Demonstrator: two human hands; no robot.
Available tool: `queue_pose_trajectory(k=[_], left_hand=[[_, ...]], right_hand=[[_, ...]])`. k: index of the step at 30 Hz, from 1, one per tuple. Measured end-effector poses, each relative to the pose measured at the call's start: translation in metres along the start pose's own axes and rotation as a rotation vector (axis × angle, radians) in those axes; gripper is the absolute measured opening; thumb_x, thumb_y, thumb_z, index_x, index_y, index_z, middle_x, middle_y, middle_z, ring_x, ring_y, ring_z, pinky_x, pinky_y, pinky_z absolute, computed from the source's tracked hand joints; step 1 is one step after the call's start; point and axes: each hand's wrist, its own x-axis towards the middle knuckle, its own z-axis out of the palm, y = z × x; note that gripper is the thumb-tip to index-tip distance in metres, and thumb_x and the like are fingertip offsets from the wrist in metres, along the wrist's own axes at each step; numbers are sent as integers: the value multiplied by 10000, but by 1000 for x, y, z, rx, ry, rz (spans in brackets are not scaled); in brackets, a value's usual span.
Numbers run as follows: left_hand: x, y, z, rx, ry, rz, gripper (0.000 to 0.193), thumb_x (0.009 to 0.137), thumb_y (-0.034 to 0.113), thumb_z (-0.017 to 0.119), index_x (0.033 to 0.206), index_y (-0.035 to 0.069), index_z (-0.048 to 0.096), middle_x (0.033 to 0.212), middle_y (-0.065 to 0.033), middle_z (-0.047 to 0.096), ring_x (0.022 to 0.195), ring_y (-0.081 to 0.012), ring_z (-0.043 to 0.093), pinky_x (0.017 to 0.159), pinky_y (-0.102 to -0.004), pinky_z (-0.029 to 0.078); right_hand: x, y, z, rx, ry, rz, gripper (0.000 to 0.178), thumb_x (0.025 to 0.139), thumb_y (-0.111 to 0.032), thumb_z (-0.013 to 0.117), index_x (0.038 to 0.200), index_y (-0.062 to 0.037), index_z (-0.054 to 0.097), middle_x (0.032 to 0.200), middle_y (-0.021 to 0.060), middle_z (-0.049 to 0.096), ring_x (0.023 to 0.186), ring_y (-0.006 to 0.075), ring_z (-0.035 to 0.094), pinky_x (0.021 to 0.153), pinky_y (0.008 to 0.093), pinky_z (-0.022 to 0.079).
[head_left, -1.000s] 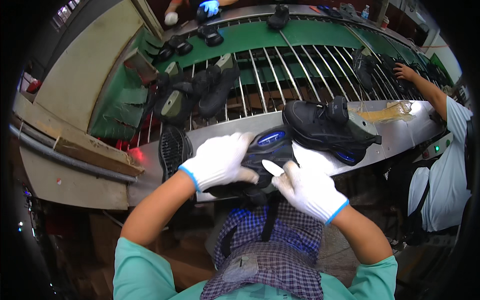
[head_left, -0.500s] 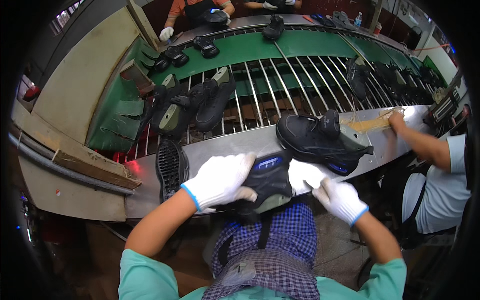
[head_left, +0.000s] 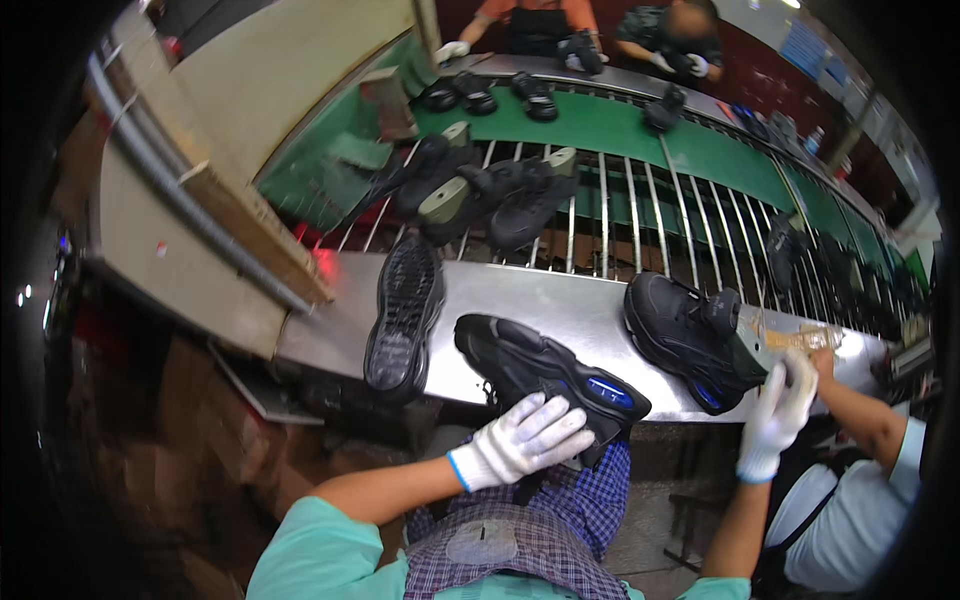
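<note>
My left hand (head_left: 525, 440), in a white knit glove, holds a black shoe (head_left: 520, 355) lying on its side at the ledge's front edge. Its fingers lie across the upper and the thumb is hidden. The toe points away to the left; the sole's blue-lit window (head_left: 608, 392) faces up near the heel. My right hand (head_left: 780, 410), also gloved, is raised at the right, fingers up and apart, with nothing visible in it. Beside it, another black shoe (head_left: 680, 330) with a grey-green last (head_left: 752, 350) stands on the ledge. A third shoe (head_left: 405, 320) lies sole up at the left.
A metal ledge (head_left: 510, 285) runs before a roller conveyor (head_left: 620, 210) carrying several black shoes (head_left: 530, 215). Beyond it lies a green belt (head_left: 600, 125) with more shoes. A co-worker's arm (head_left: 865, 410) reaches in at right; two people work across. A wooden rail (head_left: 255, 230) borders the left.
My view has shifted. The held shoe has turned, its toe now pointing away over the ledge, and my left hand lies across its upper. My right hand has moved away from it to the right, upward.
</note>
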Motion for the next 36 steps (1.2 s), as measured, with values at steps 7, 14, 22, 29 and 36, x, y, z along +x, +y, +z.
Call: queue_pose_trajectory(k=[7, 14, 22, 29, 36], left_hand=[[64, -34, -45, -157, -155, -81, 469, 811, 177, 751, 1269, 87, 699, 1292, -218, 661, 1195, -415, 665, 1007, -519, 561], [131, -68, -95, -590, 2, -650, 700, 727, 119, 973, 1344, 27, 656, 1291, -199, 730, 1167, -355, 742, 1025, -409, 586], [115, -22, -70, -415, 19, -178, 763, 525, 139, 970, 1215, 5, 672, 1245, -233, 715, 1114, -474, 704, 962, -540, 577], [97, -13, -72, -390, -206, 149, 394, 780, 189, 745, 1128, 9, 709, 1238, -208, 682, 1031, -405, 660, 891, -583, 556], [112, -57, -98, -548, -396, 96, 436, 573, 138, 834, 979, 51, 701, 1099, -160, 692, 953, -397, 682, 874, -556, 568]], right_hand=[[-58, -53, 115, 986, -729, 894, 499, 1179, -366, 409, 1355, 15, 679, 1313, 163, 729, 1222, 260, 676, 1146, 396, 472], [3, -133, 76, 773, -330, 379, 602, 1045, -158, 570, 1605, 2, 417, 1416, 219, 642, 1289, 292, 648, 1123, 402, 492], [-7, -118, 11, 363, -581, 399, 565, 1013, -225, 690, 1516, -49, 503, 1357, 230, 668, 1252, 359, 680, 1097, 410, 509], [-15, -87, 11, 624, -1012, 236, 543, 966, -271, 718, 1385, 59, 614, 1323, 243, 668, 1261, 329, 647, 1130, 410, 484], [-76, -101, 32, 1492, -973, 1468, 493, 1070, -208, 615, 1511, 5, 560, 1384, 112, 697, 1288, 183, 650, 1145, 364, 506]])
